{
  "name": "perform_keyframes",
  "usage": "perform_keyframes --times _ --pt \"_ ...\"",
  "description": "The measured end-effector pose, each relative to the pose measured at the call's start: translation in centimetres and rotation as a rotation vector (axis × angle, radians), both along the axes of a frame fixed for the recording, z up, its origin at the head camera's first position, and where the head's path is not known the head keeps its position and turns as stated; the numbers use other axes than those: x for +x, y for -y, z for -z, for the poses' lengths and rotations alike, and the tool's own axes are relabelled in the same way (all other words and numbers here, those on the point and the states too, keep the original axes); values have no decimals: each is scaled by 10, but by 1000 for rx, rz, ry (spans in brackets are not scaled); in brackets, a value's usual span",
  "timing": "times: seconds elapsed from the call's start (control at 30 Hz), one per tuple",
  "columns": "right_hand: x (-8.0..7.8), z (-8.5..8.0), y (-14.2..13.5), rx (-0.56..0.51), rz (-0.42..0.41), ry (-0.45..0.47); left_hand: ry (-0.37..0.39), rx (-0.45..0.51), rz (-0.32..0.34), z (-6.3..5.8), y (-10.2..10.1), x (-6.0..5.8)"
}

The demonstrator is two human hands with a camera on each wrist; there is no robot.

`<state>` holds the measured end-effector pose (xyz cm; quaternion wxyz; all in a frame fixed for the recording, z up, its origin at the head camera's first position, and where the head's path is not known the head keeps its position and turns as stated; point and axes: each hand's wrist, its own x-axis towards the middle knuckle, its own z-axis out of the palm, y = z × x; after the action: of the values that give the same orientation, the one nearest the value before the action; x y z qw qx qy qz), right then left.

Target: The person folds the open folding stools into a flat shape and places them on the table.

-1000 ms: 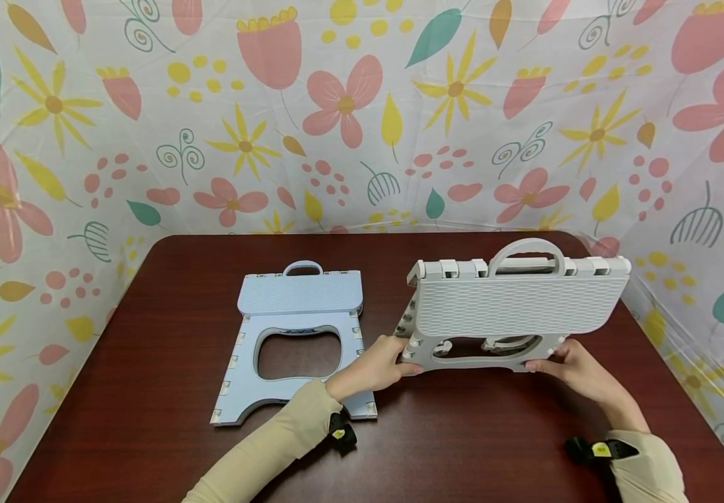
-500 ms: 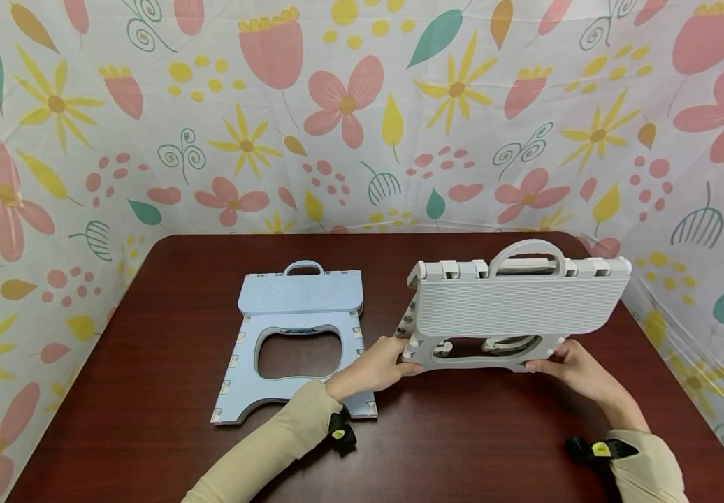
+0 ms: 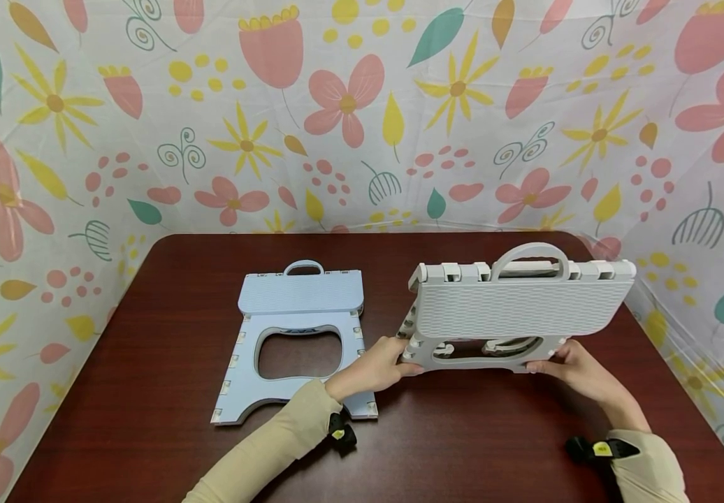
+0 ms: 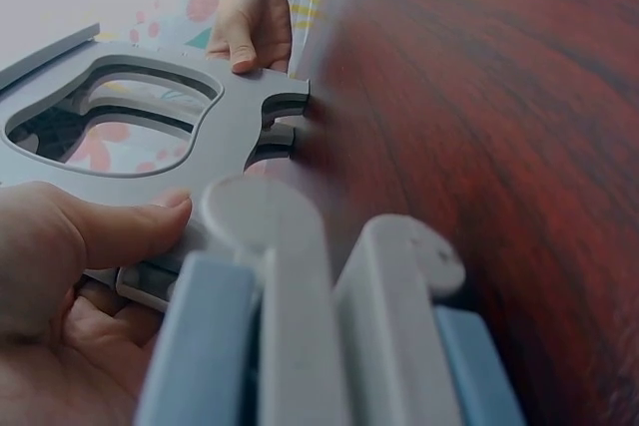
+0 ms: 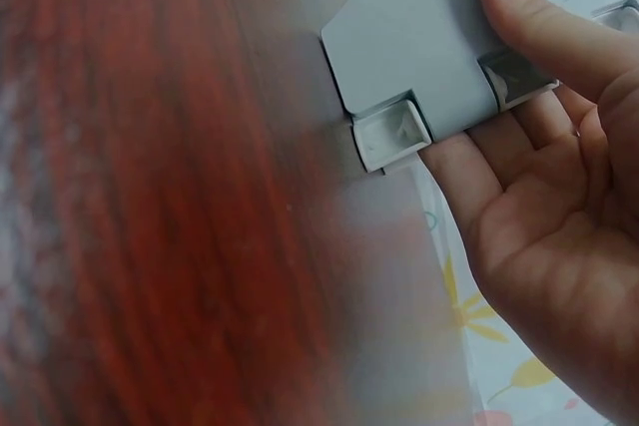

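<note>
A light grey folding step stool stands partly unfolded on the right half of the table, its carry handle at the top. My left hand grips the lower left leg edge, thumb on the near panel and fingers beneath, as the left wrist view shows. At the opposite lower corner my right hand holds the other leg edge. In the right wrist view, the right thumb lies on the panel with the fingers curled under. A pale blue folding step stool lies folded flat to the left, partly behind my left wrist.
The dark red-brown table ends at a floral curtain behind and at both sides. Each sleeved wrist wears a black strap. In the left wrist view, blurred grey and blue stool legs fill the foreground.
The top of the grey stool has shifted slightly right and down, its handle a little lower. Both hands keep their grip in the same places. The blue stool has not moved.
</note>
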<state>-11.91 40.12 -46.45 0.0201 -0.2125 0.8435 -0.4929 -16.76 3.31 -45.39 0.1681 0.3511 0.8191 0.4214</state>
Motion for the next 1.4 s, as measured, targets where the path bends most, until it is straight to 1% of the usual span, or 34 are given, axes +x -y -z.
perform_keyframes --times 0.27,0.43,0.6,0.7,0.8,0.87,1.03,1.17,1.27,1.4 --pt "0 -1 0 -6 -4 6 9 8 -1 0 0 0" --pt "0 -1 2 21 31 14 16 8 4 0 0 -1" --pt "1 -1 1 67 77 25 -7 -5 -2 0 1 -1" --pt "2 -1 0 82 87 29 -20 -9 -15 0 1 0" --pt "3 -1 0 81 82 29 -21 9 -35 0 1 1" --pt "4 -2 0 78 80 28 -36 20 -49 0 1 1" --pt "5 -3 1 81 86 32 -140 25 -78 -3 4 2" --pt "6 -4 2 103 112 32 -179 41 -117 -2 6 4" --pt "7 -5 1 108 134 35 -178 59 -149 -2 8 6" --pt "8 -4 -3 87 158 28 -161 86 -164 -3 9 9"
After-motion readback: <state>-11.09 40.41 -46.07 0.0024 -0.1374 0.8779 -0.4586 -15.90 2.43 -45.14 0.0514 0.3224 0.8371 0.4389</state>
